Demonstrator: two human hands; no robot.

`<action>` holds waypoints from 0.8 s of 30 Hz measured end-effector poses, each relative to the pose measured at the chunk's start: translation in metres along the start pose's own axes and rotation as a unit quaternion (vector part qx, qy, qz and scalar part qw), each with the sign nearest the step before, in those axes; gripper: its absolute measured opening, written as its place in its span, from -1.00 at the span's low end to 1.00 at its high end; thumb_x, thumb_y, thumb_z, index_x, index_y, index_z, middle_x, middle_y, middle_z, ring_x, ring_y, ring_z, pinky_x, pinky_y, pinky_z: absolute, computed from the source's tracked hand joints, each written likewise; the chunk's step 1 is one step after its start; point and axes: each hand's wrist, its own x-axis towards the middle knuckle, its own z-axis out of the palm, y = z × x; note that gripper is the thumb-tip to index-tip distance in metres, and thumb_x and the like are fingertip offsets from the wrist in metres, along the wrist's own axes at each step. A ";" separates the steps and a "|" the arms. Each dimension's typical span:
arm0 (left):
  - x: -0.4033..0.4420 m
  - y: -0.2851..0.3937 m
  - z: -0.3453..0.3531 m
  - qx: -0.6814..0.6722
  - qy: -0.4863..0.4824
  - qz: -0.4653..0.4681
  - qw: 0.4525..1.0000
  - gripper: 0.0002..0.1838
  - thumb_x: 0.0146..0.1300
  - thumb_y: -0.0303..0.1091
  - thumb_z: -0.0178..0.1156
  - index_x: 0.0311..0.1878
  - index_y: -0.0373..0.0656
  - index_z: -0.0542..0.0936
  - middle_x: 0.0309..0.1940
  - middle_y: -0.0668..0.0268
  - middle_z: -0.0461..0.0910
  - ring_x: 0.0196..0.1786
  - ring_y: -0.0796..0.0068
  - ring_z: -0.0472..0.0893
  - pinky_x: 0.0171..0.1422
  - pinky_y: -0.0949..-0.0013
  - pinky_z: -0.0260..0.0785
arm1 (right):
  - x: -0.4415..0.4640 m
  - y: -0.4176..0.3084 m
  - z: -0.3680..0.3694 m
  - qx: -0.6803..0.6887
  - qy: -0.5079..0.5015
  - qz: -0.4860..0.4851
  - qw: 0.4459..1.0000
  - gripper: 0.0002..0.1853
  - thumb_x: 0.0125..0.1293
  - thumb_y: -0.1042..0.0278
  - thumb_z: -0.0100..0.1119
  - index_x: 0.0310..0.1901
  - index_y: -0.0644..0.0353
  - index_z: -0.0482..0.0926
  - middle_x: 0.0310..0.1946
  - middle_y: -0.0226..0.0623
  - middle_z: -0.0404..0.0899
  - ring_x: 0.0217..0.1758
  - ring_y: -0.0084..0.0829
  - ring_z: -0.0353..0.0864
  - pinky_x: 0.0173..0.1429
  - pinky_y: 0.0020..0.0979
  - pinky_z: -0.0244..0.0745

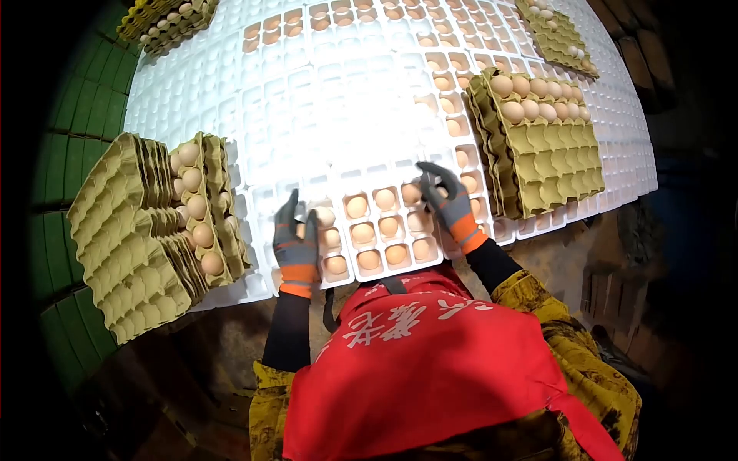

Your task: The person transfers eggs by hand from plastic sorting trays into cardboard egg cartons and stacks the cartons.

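My left hand [297,244], in a grey glove with an orange cuff, is beside the left column of eggs in a white compartment tray [352,260]. Its fingers point away from me, apart, with nothing visible between them. Close to its thumb is a brown egg [324,217]. On the other side of the tray, my right hand [452,203], gloved the same way, hovers over the right column with fingers spread. An egg [410,194] sits just left of its thumb. More eggs [388,226] fill the near cells between both hands; the cells farther off are washed out by glare.
Pulp egg cartons [127,246] stand at left, one holding eggs [196,207]. To the right is a carton stack [553,157] with eggs in its far rows. Other cartons [165,27] lie at the far corners. Green crates [54,238] line the left side.
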 end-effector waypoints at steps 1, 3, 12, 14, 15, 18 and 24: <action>0.002 -0.012 -0.002 0.004 0.055 0.057 0.997 -0.48 0.30 -0.57 0.17 0.36 -0.20 0.47 0.13 0.14 0.52 0.20 0.27 0.53 0.27 0.26 0.41 | 0.005 0.002 -0.002 -0.045 0.046 -0.081 0.995 -0.62 0.41 0.43 0.16 0.24 0.16 0.55 0.20 -0.27 0.52 0.05 -0.49 0.54 0.07 -0.45 0.54; -0.001 -0.037 -0.001 -0.031 0.068 0.055 0.996 -0.51 0.29 -0.57 0.15 0.31 -0.21 0.50 0.15 0.13 0.53 0.29 0.25 0.49 0.37 0.23 0.35 | 0.006 0.002 -0.001 -0.118 0.089 -0.174 0.973 -0.63 0.40 0.48 0.13 0.22 0.10 0.55 0.18 -0.18 0.49 0.16 -0.26 0.53 0.23 -0.29 0.48; 0.002 -0.015 0.005 0.272 -0.019 0.213 0.938 -0.66 0.16 -0.23 0.34 0.02 -0.04 0.70 0.01 0.23 0.65 0.15 0.13 0.54 0.38 0.01 0.22 | -0.031 -0.030 -0.040 -0.316 -0.030 -0.223 0.922 -0.60 0.33 0.40 0.19 0.20 0.08 0.55 0.14 -0.17 0.53 0.23 -0.11 0.47 0.31 -0.13 0.39; 0.009 -0.028 0.012 0.313 -0.022 0.230 0.921 -0.74 0.11 -0.18 0.38 -0.12 0.02 0.73 -0.09 0.34 0.66 0.03 0.19 0.57 0.19 0.07 0.32 | -0.043 -0.034 -0.049 -0.290 -0.047 -0.265 0.918 -0.64 0.38 0.31 0.16 0.19 0.05 0.55 0.14 -0.22 0.56 0.18 -0.14 0.53 0.23 -0.14 0.48; 0.013 -0.019 0.018 0.357 -0.044 0.187 0.914 -0.76 0.12 -0.17 0.38 -0.14 0.02 0.73 -0.13 0.34 0.65 0.01 0.18 0.57 0.17 0.09 0.32 | -0.052 -0.038 -0.055 -0.282 -0.067 -0.239 0.927 -0.64 0.37 0.30 0.17 0.19 0.03 0.56 0.14 -0.23 0.56 0.18 -0.14 0.53 0.24 -0.15 0.48; 0.017 -0.026 0.032 0.424 -0.053 0.114 0.897 -0.81 0.08 -0.18 0.37 -0.24 0.03 0.70 -0.21 0.32 0.64 -0.05 0.17 0.60 0.12 0.15 0.37 | -0.072 -0.070 -0.083 -0.265 -0.134 -0.226 0.928 -0.65 0.38 0.27 0.17 0.18 0.00 0.57 0.13 -0.25 0.59 0.16 -0.14 0.56 0.25 -0.16 0.48; 0.000 -0.022 0.041 0.400 -0.062 0.066 0.912 -0.64 0.28 -0.43 0.15 0.15 -0.15 0.49 0.00 0.12 0.62 0.02 0.05 0.63 0.06 0.13 0.49 | -0.061 -0.120 -0.224 -0.046 0.006 -0.174 0.984 -0.64 0.31 0.54 0.22 0.14 0.11 0.62 0.05 -0.23 0.64 0.00 -0.35 0.69 0.06 -0.33 0.61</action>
